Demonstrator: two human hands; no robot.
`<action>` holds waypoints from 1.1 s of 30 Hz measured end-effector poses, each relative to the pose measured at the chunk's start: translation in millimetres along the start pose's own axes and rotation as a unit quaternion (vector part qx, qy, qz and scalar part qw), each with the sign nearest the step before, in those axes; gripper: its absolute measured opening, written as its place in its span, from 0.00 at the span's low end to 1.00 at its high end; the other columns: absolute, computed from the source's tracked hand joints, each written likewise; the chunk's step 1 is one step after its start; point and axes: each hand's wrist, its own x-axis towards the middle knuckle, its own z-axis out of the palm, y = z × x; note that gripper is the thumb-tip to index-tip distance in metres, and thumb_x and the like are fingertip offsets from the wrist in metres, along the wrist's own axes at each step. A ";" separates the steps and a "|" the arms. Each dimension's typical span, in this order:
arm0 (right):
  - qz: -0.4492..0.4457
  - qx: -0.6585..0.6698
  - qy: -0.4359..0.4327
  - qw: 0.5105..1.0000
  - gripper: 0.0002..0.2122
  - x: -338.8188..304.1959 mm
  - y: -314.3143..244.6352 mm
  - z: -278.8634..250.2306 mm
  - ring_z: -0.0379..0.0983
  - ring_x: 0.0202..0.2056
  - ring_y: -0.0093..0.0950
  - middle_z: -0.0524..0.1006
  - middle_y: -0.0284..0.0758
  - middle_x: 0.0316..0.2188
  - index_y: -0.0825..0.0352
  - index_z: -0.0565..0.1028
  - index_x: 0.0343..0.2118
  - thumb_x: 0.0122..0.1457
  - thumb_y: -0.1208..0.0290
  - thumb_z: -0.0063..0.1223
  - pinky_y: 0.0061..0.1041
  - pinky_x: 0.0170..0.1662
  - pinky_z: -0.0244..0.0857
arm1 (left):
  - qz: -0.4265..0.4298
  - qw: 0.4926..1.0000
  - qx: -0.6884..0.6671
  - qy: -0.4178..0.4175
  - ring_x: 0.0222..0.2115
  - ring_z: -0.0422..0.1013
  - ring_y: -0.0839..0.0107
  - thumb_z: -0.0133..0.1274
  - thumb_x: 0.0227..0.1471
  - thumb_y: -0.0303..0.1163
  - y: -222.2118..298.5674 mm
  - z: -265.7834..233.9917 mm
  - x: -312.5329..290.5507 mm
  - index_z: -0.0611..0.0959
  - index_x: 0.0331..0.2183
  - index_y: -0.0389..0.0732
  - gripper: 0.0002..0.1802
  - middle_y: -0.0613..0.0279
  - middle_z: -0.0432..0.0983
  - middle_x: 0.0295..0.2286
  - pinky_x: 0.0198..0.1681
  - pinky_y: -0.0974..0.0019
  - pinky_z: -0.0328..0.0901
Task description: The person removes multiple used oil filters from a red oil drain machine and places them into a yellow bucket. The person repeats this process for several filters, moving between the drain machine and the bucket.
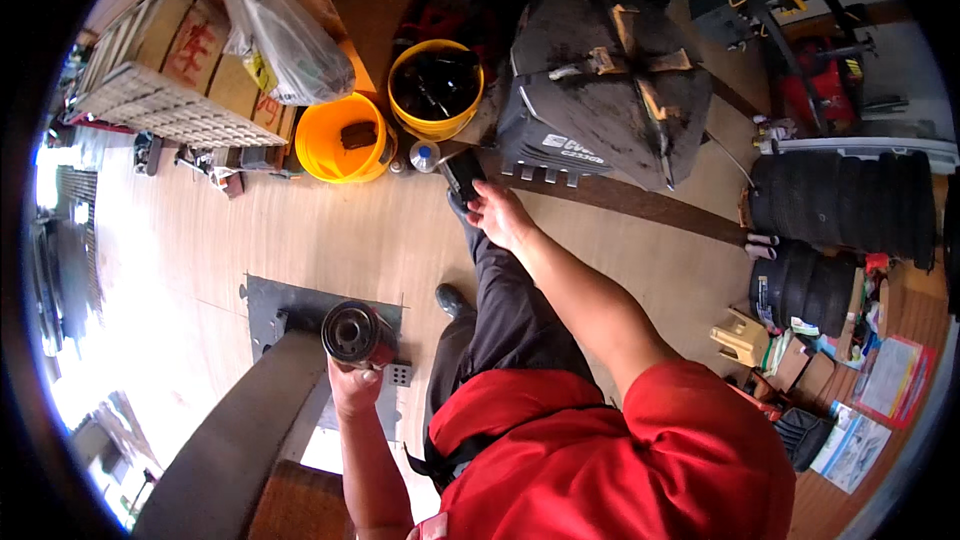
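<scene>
My left hand is wrapped round an oil filter, a short dark canister with some red on its side. Its round end with the centre hole faces up. Further forward, my right hand grips a flat, black, rectangular object by its near end; its exact kind cannot be made out. Just beyond that object stands a clear bottle with a blue cap, close to two yellow buckets. The left bucket has a brown block inside, and the right bucket holds dark, shiny pieces.
A dark grey machine cover with worn, taped edges stands ahead. Wooden crates and a hanging plastic bag are at far left. Below them, a grey post rises from a floor plate. Stacked tyres line the right.
</scene>
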 end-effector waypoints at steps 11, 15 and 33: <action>-0.013 0.022 0.305 0.952 0.17 290.9 -39.7 -24.9 0.61 0.22 0.18 0.65 0.24 0.21 0.53 0.68 0.31 0.45 0.58 0.66 0.27 0.31 0.60 | -0.060 0.990 -0.049 0.119 0.47 0.65 0.59 0.73 0.23 0.34 -27.5 5.6 169.4 0.68 0.51 0.37 0.50 0.54 0.65 0.48 0.45 0.57 0.68; -0.023 0.020 0.428 0.903 0.23 387.7 -56.7 -58.9 0.63 0.26 0.21 0.69 0.29 0.29 0.55 0.69 0.41 0.45 0.54 0.65 0.30 0.33 0.62 | -0.105 0.988 -0.016 0.114 0.47 0.66 0.59 0.73 0.22 0.36 -37.5 0.5 244.3 0.66 0.52 0.37 0.52 0.54 0.65 0.48 0.47 0.58 0.66; -0.051 -0.677 0.432 0.595 0.33 450.1 -64.5 -52.5 0.62 0.53 0.45 0.63 0.52 0.53 0.63 0.57 0.58 0.52 0.54 0.56 0.38 0.54 0.59 | -0.174 0.973 0.031 0.147 0.42 0.68 0.68 0.74 0.21 0.35 -46.5 0.7 357.1 0.65 0.50 0.36 0.52 0.60 0.69 0.42 0.47 0.67 0.63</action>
